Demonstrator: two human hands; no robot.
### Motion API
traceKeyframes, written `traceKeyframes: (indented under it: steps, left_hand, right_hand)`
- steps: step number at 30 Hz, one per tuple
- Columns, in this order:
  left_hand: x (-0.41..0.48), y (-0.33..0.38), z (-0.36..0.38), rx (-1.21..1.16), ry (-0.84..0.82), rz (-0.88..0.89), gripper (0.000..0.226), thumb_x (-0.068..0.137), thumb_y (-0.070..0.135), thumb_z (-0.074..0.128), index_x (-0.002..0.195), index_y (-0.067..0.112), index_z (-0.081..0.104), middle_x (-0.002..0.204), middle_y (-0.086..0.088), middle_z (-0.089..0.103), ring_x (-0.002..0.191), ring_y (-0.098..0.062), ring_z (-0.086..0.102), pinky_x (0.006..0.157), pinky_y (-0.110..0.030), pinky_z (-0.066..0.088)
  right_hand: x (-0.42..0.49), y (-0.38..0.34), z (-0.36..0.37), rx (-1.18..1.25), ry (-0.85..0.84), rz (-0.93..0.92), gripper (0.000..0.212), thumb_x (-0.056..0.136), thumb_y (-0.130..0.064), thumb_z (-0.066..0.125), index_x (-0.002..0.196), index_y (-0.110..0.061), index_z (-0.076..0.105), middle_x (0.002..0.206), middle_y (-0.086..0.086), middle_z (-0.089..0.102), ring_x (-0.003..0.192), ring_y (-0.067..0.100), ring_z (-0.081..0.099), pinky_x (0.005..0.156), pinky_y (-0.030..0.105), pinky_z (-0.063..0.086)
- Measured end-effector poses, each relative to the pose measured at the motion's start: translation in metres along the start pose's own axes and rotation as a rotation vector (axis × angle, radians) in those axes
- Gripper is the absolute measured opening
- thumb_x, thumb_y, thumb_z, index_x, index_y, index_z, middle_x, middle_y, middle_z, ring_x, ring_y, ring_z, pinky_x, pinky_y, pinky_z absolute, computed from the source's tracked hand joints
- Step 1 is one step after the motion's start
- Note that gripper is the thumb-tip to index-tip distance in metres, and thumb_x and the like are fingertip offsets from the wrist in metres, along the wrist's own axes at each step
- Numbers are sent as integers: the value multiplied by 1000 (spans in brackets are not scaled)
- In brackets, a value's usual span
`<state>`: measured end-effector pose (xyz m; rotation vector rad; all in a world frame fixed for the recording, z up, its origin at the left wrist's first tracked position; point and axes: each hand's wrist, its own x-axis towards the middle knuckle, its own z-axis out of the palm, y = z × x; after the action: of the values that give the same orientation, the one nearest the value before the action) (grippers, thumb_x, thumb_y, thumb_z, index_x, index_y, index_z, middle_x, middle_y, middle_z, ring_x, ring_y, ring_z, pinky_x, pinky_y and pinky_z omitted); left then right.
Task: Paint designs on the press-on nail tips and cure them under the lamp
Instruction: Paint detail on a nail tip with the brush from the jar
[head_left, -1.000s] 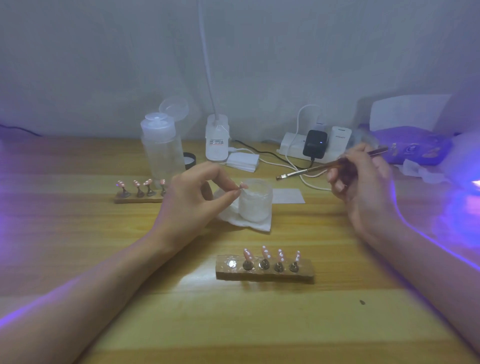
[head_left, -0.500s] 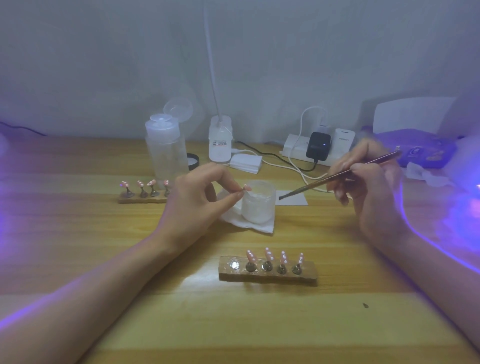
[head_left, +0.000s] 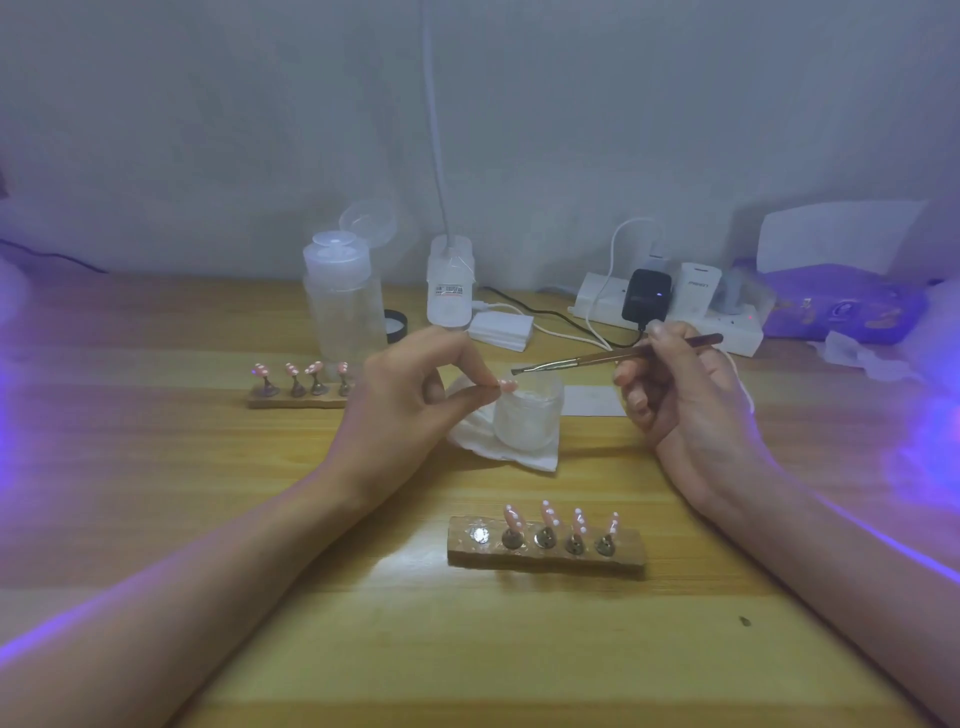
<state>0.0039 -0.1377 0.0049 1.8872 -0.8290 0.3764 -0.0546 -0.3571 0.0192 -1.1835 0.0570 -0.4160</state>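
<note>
**Small Pink Nail Held Up Next to the Brush**

Closest to the person, a little wooden block (head_left: 631, 555) sits on the wooden table (head_left: 234, 545). Four pink nail tips with white dots (head_left: 546, 513) stand on it in a row, each on a small metal stand. One shiny spot (head_left: 480, 535) at the left end of the block has no stand on it.

Past the block are the two hands, both held up off the table. The left hand (head_left: 410, 400) pinches one pink nail tip (head_left: 507, 385) between its thumb and first finger. The right hand (head_left: 685, 400) grips a thin brush (head_left: 618, 356) with curled fingers. The brush points left. Its hairy end is just above the pinched nail tip, and I cannot tell if they touch.

Right behind the nail tip sits a cloudy white jar (head_left: 530, 415) on a crumpled white wipe (head_left: 511, 453).

Farther back on the left is a second wooden block (head_left: 260, 401) with four more pink tips. Behind it stands a clear bottle (head_left: 343, 306) with its cap flipped open. Near the wall are a white lamp base (head_left: 450, 283), a small pile of white pads (head_left: 501, 330), and a white power strip (head_left: 743, 332) with a black plug (head_left: 645, 296) in it. A purple pack (head_left: 841, 306) lies at the far right.
</note>
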Motion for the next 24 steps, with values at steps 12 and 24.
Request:
traceKeyframes:
  steps: [12,24]
  left_hand:
    - [0,2,1,-6,-3,19,19,83,31,77,75,18,65,80,2,62,55,-13,39,56,-21,36]
    - [-1,3,0,-58,1,-26,18,83,28,78,75,18,65,83,-3,64,52,-13,38,54,-20,34]
  right_hand:
    - [1,2,-3,-134,41,-20,29,104,-19,47,75,-22,40,59,4,64,37,10,37,55,37,11]
    - [4,4,-8,-118,27,-81,30,103,-20,49,74,-23,42,62,6,66,38,12,39,53,37,13]
